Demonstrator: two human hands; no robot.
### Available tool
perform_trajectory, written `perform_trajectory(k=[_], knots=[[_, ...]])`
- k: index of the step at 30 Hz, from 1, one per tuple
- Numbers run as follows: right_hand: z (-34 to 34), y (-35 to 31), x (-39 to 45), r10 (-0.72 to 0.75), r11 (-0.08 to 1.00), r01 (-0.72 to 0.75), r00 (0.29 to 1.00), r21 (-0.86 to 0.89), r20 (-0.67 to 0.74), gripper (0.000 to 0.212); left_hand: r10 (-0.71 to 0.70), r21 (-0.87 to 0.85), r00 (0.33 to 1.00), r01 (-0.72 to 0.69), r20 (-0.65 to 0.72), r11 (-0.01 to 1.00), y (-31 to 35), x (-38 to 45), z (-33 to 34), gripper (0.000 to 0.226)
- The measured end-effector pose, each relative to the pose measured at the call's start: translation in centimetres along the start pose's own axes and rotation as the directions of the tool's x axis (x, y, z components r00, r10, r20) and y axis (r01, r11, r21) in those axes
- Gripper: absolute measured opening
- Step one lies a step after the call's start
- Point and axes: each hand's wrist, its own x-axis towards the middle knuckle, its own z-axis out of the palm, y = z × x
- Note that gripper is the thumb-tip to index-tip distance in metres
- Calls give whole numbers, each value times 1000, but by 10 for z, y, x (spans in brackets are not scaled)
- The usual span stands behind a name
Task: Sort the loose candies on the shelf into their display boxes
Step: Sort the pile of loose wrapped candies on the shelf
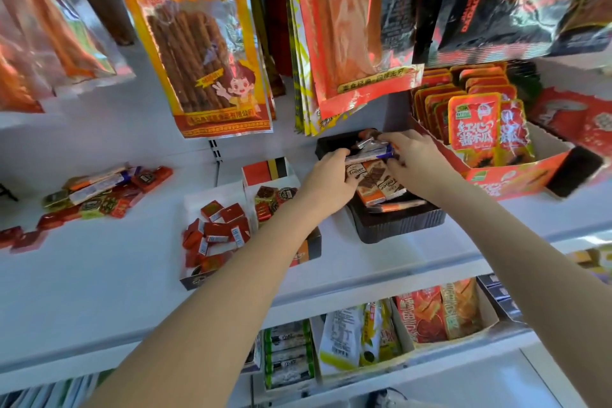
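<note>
Both of my hands reach into a black display tray on the white shelf. My left hand grips the left side of a stack of chocolate bars with orange and white wrappers. My right hand holds the same stack from the right and the top, fingers curled over silver and blue wrapper ends. A pile of loose candies lies at the shelf's left. A white box of red square candies and a box of dark and gold candies stand between them.
Hanging snack bags crowd the space above the shelf. An orange display box of red packets stands just right of the tray. A few red candies lie at the far left edge. A lower shelf holds more snack packs.
</note>
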Motion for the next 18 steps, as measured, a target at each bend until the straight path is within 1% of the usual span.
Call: perform_trajectory(k=[2, 5, 7, 9, 10, 12, 14, 16, 18], knots=[[-4, 0, -7, 19, 1000, -19, 999, 21, -26, 45, 34, 14, 999, -34, -22, 999, 1, -11, -4, 49], [-9, -8, -23, 38, 996, -30, 995, 82, -95, 36, 97, 23, 992, -95, -79, 995, -2, -34, -15, 42], [-11, -19, -36, 40, 997, -30, 986, 67, -160, 32, 132, 28, 985, -130, -114, 991, -7, -51, -24, 38], [-14, -34, -47, 2, 1000, 3, 968, 22, -251, 32, 135, 24, 978, -133, -159, 991, -17, -69, -34, 35], [-17, -43, -50, -7, 999, 17, 963, 35, -270, 31, 127, 19, 974, -126, -188, 992, -23, -78, -39, 33], [-19, -66, -51, -17, 993, 44, 969, 105, -247, 29, 100, 17, 963, -99, -250, 995, -38, -95, -51, 30], [-13, -93, -49, -73, 981, 101, 982, 163, -172, 30, 58, 23, 953, -53, -296, 998, -56, -112, -64, 28], [0, -127, -45, -146, 963, 163, 985, 217, -92, 32, -19, 47, 951, 35, -310, 998, -79, -129, -79, 28], [15, -161, -39, -196, 943, 190, 981, 273, -6, 33, -105, 74, 943, 135, -317, 988, -107, -143, -92, 30]])
